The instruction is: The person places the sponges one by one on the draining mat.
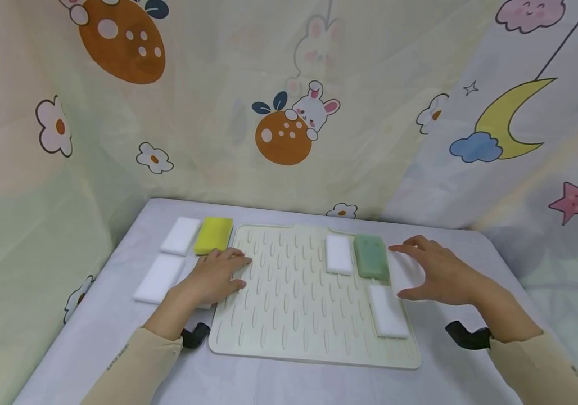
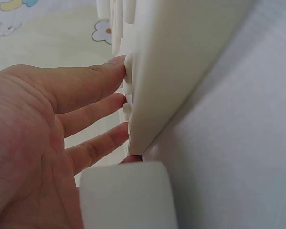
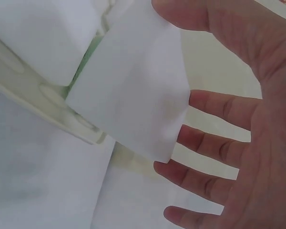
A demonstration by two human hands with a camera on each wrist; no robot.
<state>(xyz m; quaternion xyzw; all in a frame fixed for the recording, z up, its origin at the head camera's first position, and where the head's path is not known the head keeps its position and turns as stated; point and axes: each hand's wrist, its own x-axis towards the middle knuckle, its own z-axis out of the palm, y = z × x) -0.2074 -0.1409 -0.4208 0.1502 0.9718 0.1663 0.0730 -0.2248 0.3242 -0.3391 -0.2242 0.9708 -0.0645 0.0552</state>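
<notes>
My right hand [image 1: 438,271] pinches a white sponge [image 1: 403,274] between thumb and fingertips at the right edge of the ribbed cream mat [image 1: 289,332]. In the right wrist view this sponge [image 3: 133,86] leans at an angle, fingertips on its edge. To its left on the mat lie a green sponge [image 1: 371,256] and a white one [image 1: 339,254]; another white sponge [image 1: 388,313] lies in front. Over the mat's left edge rests my left hand [image 1: 213,278]; in the left wrist view its fingers touch the mat rim [image 2: 157,95].
Left of the mat, a yellow sponge [image 1: 213,235] lies by several white ones, among them a back one [image 1: 180,236] and a front one [image 1: 159,278]. A patterned curtain [image 1: 208,112] hangs behind the white-covered table [image 1: 319,388].
</notes>
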